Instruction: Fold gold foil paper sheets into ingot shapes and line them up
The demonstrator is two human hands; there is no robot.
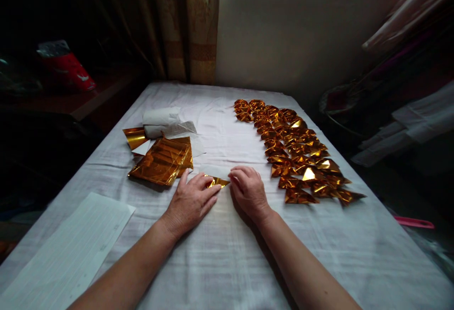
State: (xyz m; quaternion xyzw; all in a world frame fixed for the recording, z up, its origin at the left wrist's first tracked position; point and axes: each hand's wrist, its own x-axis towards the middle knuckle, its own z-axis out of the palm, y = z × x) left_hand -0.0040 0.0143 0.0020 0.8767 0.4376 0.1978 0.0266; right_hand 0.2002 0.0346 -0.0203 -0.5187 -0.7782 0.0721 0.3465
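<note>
Across the middle of the room stretches a long counter (220, 253) draped in a wrinkled white cloth, running away toward a pale wall and a brown curtain (191, 26). Dim clutter sits in shadow on both sides.

Along the right half of the counter lies a wide band of folded gold foil pieces (294, 149), dozens of them, laid in rough rows from the far end down to a spot just right of the right hand. At the near left corner rests a sheet of white lined paper (67, 248), partly over the edge. Farther back on the left sits a stack of flat gold foil sheets (161, 161), shiny and creased, with a roll of white paper (161, 117) just behind it and one loose gold sheet (135, 136) beside that.

Two bare forearms reach in from the near edge. The left hand (191, 201) lies palm down and flat on the cloth, fingers spread a little and pointing right. The right hand (248, 189) is also palm down, fingers curled slightly and pointing left.

Between the two sets of fingertips lies a small gold foil piece (217, 182), pressed flat to the counter. The left fingers cover its left part, and the right fingertips touch its right tip. Neither hand grips it; both press down on it.
</note>
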